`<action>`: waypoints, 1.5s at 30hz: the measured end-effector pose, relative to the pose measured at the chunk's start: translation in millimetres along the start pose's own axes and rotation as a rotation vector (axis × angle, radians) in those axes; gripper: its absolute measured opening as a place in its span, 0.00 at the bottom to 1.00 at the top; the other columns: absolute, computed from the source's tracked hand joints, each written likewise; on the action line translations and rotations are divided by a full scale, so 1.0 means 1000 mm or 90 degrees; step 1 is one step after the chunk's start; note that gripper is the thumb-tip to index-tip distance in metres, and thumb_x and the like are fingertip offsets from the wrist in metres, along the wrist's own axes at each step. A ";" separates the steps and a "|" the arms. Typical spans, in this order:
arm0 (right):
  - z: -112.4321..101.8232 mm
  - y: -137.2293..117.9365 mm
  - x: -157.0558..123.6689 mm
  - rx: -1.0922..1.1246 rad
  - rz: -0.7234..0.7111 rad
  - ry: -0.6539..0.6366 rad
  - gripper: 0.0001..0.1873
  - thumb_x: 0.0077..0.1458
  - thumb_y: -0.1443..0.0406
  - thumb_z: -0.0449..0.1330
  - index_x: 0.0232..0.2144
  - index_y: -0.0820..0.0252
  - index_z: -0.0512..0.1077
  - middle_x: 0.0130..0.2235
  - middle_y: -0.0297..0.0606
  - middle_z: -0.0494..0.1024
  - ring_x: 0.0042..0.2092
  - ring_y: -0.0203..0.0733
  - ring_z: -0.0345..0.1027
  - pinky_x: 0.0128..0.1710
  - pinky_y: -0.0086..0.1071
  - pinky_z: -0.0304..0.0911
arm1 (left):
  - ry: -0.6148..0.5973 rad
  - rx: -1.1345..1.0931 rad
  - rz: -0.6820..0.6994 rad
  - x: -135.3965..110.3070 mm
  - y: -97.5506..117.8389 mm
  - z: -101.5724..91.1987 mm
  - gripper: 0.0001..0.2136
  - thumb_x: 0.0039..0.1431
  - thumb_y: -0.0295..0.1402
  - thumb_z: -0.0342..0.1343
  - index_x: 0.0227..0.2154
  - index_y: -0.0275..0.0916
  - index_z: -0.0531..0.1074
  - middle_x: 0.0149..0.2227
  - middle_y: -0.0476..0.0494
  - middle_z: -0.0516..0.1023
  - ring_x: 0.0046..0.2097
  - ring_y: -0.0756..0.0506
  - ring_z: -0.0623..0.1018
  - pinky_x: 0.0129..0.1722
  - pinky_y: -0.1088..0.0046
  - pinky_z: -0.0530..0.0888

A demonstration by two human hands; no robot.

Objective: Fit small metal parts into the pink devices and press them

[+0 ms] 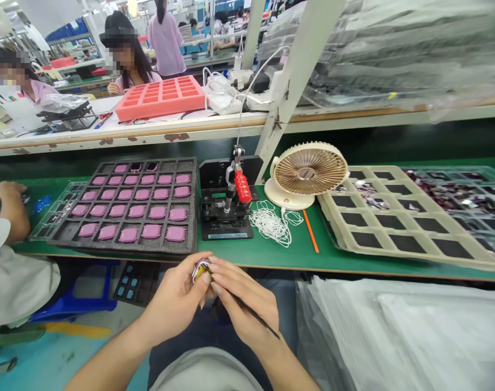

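My left hand (176, 301) is closed around a small purple-edged watch case (200, 267), its yellowish inside turned up toward me. In my right hand (245, 301) are thin black tweezers (255, 314), their tail end pointing back past the wrist. The tips and the right fingertips meet at the case, so the exact contact is hidden. Both hands are together just in front of the bench's edge, over my lap. Beyond them on the left, a dark foam tray (190, 217) holds rows of similar purple watch cases (128, 235), two at the back with dark faces.
A black press with a red handle (242, 187) stands mid-bench. Right of it are a coiled white cable (274, 224), a fan (306, 174), an orange stick (311, 231) and cream trays (410, 252). A co-worker's arm (14, 212) is at far left; plastic sheets (394, 331) lie at lower right.
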State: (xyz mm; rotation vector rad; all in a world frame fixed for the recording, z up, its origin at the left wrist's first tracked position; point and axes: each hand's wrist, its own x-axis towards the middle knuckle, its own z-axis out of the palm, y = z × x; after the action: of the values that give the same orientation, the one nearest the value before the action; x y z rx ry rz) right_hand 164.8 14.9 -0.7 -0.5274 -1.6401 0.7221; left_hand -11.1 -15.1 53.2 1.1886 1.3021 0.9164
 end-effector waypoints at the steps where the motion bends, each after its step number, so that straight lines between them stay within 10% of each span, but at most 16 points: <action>1: -0.001 0.001 0.000 -0.003 -0.003 -0.008 0.29 0.60 0.82 0.64 0.58 0.54 0.78 0.58 0.43 0.82 0.59 0.52 0.78 0.61 0.49 0.76 | -0.002 0.003 -0.002 0.000 0.000 0.000 0.20 0.73 0.45 0.55 0.61 0.40 0.71 0.32 0.48 0.78 0.30 0.49 0.74 0.33 0.71 0.74; 15: 0.010 0.017 -0.022 0.105 0.100 0.131 0.22 0.63 0.76 0.65 0.51 0.45 0.83 0.52 0.39 0.85 0.56 0.55 0.80 0.58 0.57 0.77 | -0.099 -0.472 -0.105 0.016 -0.010 0.004 0.18 0.68 0.40 0.63 0.55 0.34 0.78 0.39 0.35 0.81 0.36 0.41 0.82 0.30 0.70 0.75; 24: 0.006 0.019 -0.031 0.121 0.136 0.151 0.20 0.63 0.75 0.65 0.50 0.47 0.84 0.50 0.40 0.86 0.55 0.55 0.81 0.59 0.58 0.76 | -0.116 -0.481 -0.144 0.021 -0.019 0.011 0.17 0.66 0.31 0.65 0.56 0.34 0.78 0.38 0.37 0.81 0.37 0.44 0.81 0.31 0.72 0.73; 32: -0.049 0.039 0.005 -0.135 0.291 0.463 0.14 0.66 0.59 0.67 0.50 0.56 0.83 0.50 0.44 0.86 0.51 0.54 0.82 0.58 0.51 0.75 | -0.061 -0.505 -0.174 0.027 -0.038 0.013 0.18 0.65 0.33 0.66 0.56 0.34 0.77 0.54 0.22 0.82 0.39 0.41 0.83 0.33 0.69 0.74; 38: -0.107 0.088 0.050 -0.441 0.462 0.267 0.20 0.60 0.48 0.64 0.36 0.58 0.85 0.39 0.47 0.87 0.43 0.56 0.82 0.51 0.46 0.73 | -0.096 -0.515 -0.201 0.034 -0.046 0.026 0.17 0.61 0.34 0.70 0.50 0.34 0.81 0.56 0.23 0.82 0.42 0.41 0.83 0.36 0.68 0.75; 45: -0.109 0.079 0.039 -0.432 0.472 0.297 0.26 0.67 0.46 0.54 0.37 0.59 0.82 0.40 0.49 0.86 0.48 0.56 0.79 0.56 0.47 0.67 | -0.102 -0.545 -0.196 0.041 -0.050 0.030 0.17 0.62 0.33 0.69 0.52 0.32 0.81 0.57 0.22 0.81 0.45 0.39 0.84 0.41 0.66 0.77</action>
State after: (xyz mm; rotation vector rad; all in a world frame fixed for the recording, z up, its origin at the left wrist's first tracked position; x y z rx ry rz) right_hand 260.7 115.7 -18.9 -1.7126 -1.1934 0.4778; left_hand 16.4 11.5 -7.2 0.3691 0.7827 0.9724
